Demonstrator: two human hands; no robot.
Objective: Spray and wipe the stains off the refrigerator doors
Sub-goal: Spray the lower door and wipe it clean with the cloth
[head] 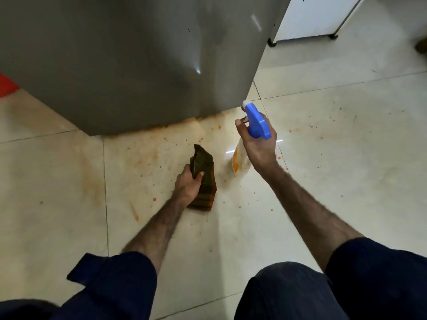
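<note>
soft cloth and light bottle held low at the fridge's foot

navy sleeves (111, 273) framed the nearest part of the view, both forearms reaching forward over the pale floor tiles (346, 158). the left hand (188, 183) was curled round a folded dark cloth (203, 179), thumb over its top; it looked soft, limp and probably damp, so bunching it in the fist seemed the right hold for wiping. the right hand (258, 144) was wrapped round the neck of a spray bottle (256, 122) with a blue trigger head, one finger at the trigger. its clear body seemed light plastic, perhaps slick if wet, and best held at the neck.

beyond the hands the grey refrigerator door (138, 65) stood close, nozzle pointing toward its lower right corner. orange stains (208, 118) ran along its bottom edge and spattered the tiles. open floor lay to the right, up to a white appliance (312, 19) on black feet; the door's hard corner was the edge to mind.
</note>
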